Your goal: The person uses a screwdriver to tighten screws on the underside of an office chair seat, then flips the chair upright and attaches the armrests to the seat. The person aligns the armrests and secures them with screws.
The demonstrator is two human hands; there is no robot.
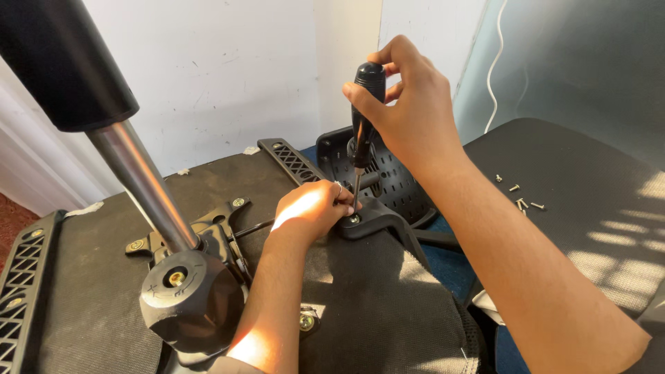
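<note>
My right hand (409,104) grips the black handle of a screwdriver (363,118) held upright, its tip down on a screw (354,219) in a black plastic bracket (374,220). My left hand (313,208) rests on the upturned chair seat (374,305), its fingers pinched around the screwdriver shaft just above the screw. The bracket joins a perforated black plastic backrest part (388,176) behind it.
A metal tilt mechanism (190,277) with a chrome gas cylinder (142,183) rises at the left. Black armrests (21,277) (294,163) lie flat at the seat edges. Several loose screws (521,201) lie on a dark cushion (589,208) at the right. A white wall stands behind.
</note>
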